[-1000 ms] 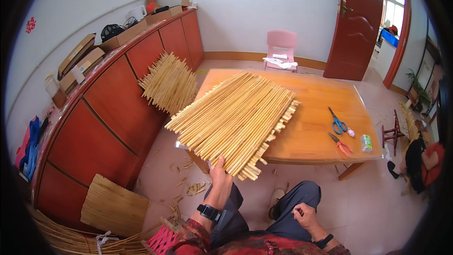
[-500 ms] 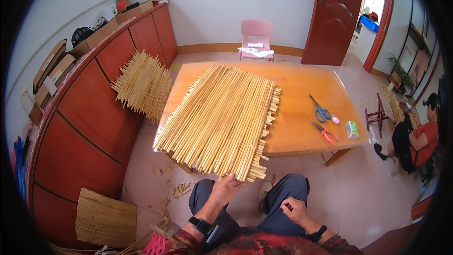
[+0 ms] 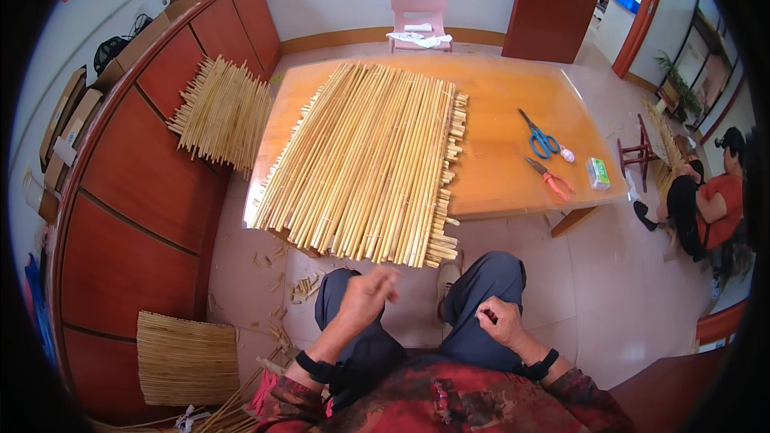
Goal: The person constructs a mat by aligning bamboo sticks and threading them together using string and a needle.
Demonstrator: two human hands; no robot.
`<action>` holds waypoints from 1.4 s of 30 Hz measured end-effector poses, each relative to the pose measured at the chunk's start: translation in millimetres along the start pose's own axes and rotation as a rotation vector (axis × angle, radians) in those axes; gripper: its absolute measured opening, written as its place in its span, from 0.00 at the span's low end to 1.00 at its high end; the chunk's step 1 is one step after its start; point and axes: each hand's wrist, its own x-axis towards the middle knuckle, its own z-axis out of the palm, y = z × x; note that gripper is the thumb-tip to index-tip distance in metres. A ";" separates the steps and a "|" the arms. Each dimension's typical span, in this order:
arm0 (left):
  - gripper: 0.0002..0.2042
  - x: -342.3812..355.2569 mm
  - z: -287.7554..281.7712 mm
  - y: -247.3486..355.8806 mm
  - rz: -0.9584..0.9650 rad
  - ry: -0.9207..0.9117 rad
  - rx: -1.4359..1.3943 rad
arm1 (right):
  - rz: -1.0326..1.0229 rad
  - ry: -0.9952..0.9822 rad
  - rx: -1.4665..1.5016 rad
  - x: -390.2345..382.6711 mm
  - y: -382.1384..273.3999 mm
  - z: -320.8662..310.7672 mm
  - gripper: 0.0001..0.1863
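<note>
A mat of straw-coloured stalks (image 3: 361, 160), bound side by side with thin thread, lies on the wooden table (image 3: 501, 180). Its near edge overhangs the tabletop, and uneven stalk ends jut out at its right side. Just below that near edge is my left hand (image 3: 367, 298), apart from the mat, with its fingers smeared by motion. Over my right knee, my right hand (image 3: 501, 321) is closed, thumb against the fingers; whatever it may hold is too small to name. Blue-handled scissors (image 3: 544, 141) and red-handled pliers (image 3: 550, 178) rest on the table's right part.
A small green-and-white pack (image 3: 597, 174) sits near the table's right edge. Another stalk mat (image 3: 220, 112) leans at the red cabinets (image 3: 136, 192); a third mat (image 3: 188, 359) stands lower left. Cut stalk bits (image 3: 305, 287) litter the floor. A person (image 3: 710, 204) sits at far right.
My left hand has come away from the mat's near edge, which it was touching. My right hand stays closed over my knee. The whole view has tilted downward.
</note>
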 end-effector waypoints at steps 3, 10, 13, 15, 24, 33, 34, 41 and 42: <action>0.24 19.3 -12.9 11.9 0.391 0.081 0.643 | -0.010 -0.026 0.002 2.8 -2.5 2.7 0.04; 0.34 28.6 10.6 -11.7 0.317 -0.092 0.861 | -0.036 -0.004 0.004 -1.2 -0.4 3.8 0.05; 0.34 31.2 11.8 -10.0 0.314 -0.103 0.846 | -0.029 -0.002 -0.003 -1.4 0.7 2.0 0.05; 0.34 32.5 12.6 -10.9 0.315 -0.110 0.851 | -0.049 -0.002 -0.015 1.6 0.5 0.4 0.05; 0.20 21.7 7.5 -25.5 0.529 0.106 0.752 | 0.237 0.020 0.351 1.0 4.8 8.7 0.05; 0.10 -35.3 11.3 -60.2 0.453 0.025 0.670 | 0.368 0.355 0.770 34.6 29.6 -42.1 0.04; 0.10 -33.5 13.2 -62.3 0.463 0.026 0.669 | 0.363 0.363 0.768 41.6 36.0 -48.9 0.04; 0.09 -26.5 14.4 -55.4 0.365 0.055 0.668 | 0.271 0.561 0.485 118.7 85.2 -116.0 0.06; 0.09 -24.5 18.9 -66.3 0.379 0.041 0.656 | 0.308 0.625 0.458 129.6 93.3 -134.9 0.06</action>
